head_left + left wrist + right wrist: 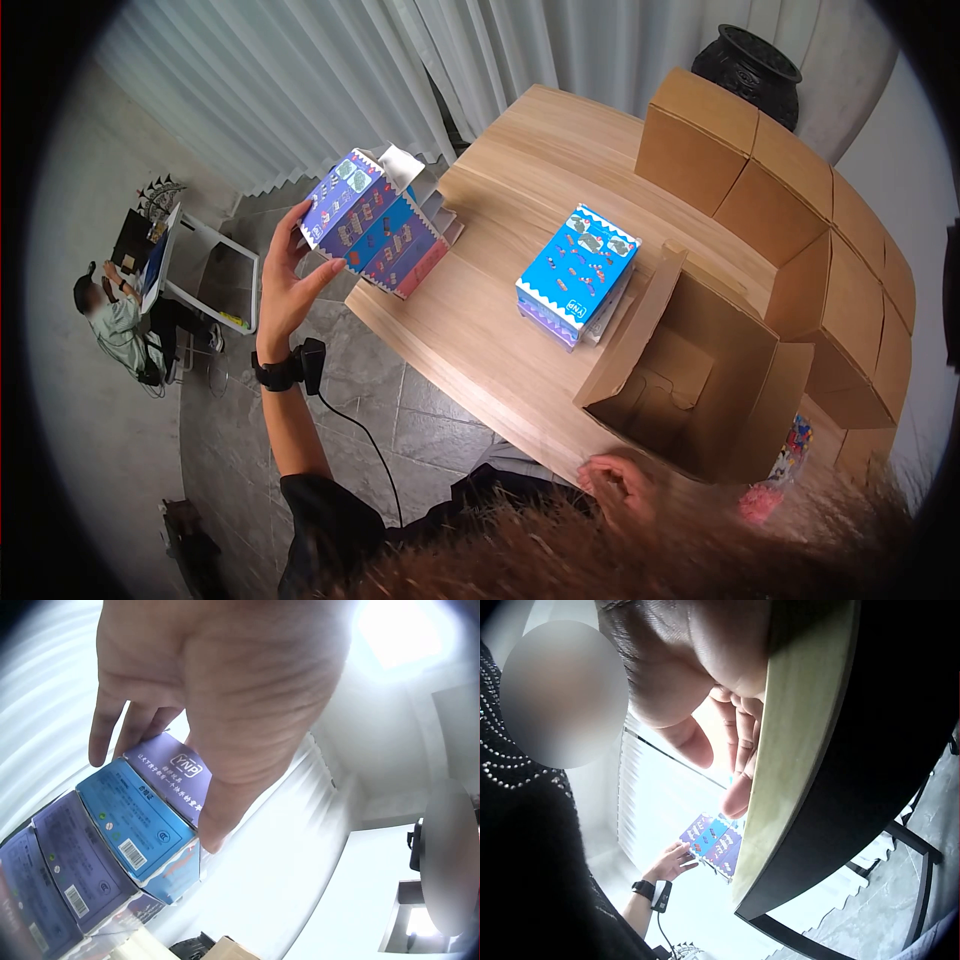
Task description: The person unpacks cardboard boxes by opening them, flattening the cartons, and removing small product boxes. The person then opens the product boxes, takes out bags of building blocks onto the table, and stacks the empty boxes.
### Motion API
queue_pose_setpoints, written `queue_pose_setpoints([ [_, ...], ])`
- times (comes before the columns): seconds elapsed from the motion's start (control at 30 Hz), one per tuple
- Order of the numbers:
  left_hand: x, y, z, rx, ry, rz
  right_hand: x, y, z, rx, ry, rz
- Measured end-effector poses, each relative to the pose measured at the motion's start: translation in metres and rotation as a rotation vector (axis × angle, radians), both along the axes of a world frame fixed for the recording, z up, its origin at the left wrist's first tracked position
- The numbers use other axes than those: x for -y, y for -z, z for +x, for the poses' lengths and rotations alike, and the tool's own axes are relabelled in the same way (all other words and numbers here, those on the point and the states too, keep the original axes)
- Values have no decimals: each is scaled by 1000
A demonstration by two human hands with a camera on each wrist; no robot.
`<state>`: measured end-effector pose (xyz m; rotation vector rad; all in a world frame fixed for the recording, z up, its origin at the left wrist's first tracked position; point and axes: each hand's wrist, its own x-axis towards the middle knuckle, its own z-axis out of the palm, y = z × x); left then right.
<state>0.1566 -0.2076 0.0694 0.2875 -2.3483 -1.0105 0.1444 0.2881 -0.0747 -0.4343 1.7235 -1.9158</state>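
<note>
My left hand [287, 297] grips a stack of printed toy boxes [385, 232] in purple, blue and reddish colours, held up at the table's left edge. In the left wrist view, the thumb lies on one side of the end purple box [176, 774] and the fingers on the other; barcodes show on the blue box [135, 825] and its neighbour. My right hand [620, 487] rests at the table's near edge with loosely bent fingers, holding nothing. Between the hands, a blue printed box [578, 262] sits atop a purple one on the table.
An open cardboard carton [628, 335] stands to the right of the blue box. Brown cardboard boxes [700, 170] line the far right side, near a black pot [750, 75]. A bag of colourful pieces [797, 445] lies behind the carton. Another person [125, 320] sits at far left.
</note>
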Motion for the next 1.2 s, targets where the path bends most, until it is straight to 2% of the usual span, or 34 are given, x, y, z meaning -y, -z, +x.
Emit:
queue_pose_setpoints([
  [0.23, -2, 0, 0, 11, -21, 12, 0, 0, 1, -2, 6, 18],
  [0.3, -4, 1, 4, -63, -67, -185, 1, 3, 0, -14, 3, 13],
  [0.33, -8, -2, 14, -50, -208, -339, 0, 5, 1, -25, 6, 10],
  [0.37, -12, -3, 19, -154, -275, -416, -1, 5, 1, -21, 49, 28],
  [0.4, -24, -5, 27, -240, -369, -419, -1, 4, 1, -52, 10, 26],
  [0.43, -35, 1, 33, -387, -396, -360, -2, 3, -1, -84, -31, 27],
  [0.47, -50, 5, 38, -505, -374, -361, -3, 0, -4, -78, 20, 53],
  [0.5, -73, 14, 39, -590, -320, -245, -3, -2, -6, -119, -18, 82],
  [0.53, -95, 22, 38, -601, -188, -233, -4, -5, -6, -156, -57, 111],
  [0.6, -151, 39, 22, -501, 73, -120, -2, -4, -5, -148, -11, 109],
  [0.67, -216, 47, 6, -255, 197, 73, -3, -7, 0, -153, 17, 100],
  [0.7, -238, 48, -6, -184, 316, 156, -3, -8, 3, -188, 9, 106],
  [0.77, -278, 41, -24, -41, 313, 199, -5, -9, 13, -259, 33, 119],
  [0.83, -290, 37, -29, 20, 318, 191, -14, -18, 21, -291, 126, 192],
  [0.9, -286, 30, -34, 451, 182, 167, -23, -21, 27, -312, 236, 270],
  [0.97, -292, 44, -34, 154, 133, 281, -32, -14, 31, -286, 523, 213],
  [1.0, -296, 45, -33, 47, 110, 356, -36, -14, 33, -291, 585, 236],
  [1.07, -285, 51, -28, -34, 100, 381, -40, -16, 33, -130, 675, -24],
  [1.1, -291, 48, -26, -87, 90, 440, -41, -18, 31, -99, 655, -124],
  [1.13, -299, 38, -22, -143, 68, 499, -43, -22, 25, -113, 689, -119],
  [1.2, -280, 48, -17, -82, 98, 582, -48, -29, 11, -198, 594, -357],
])
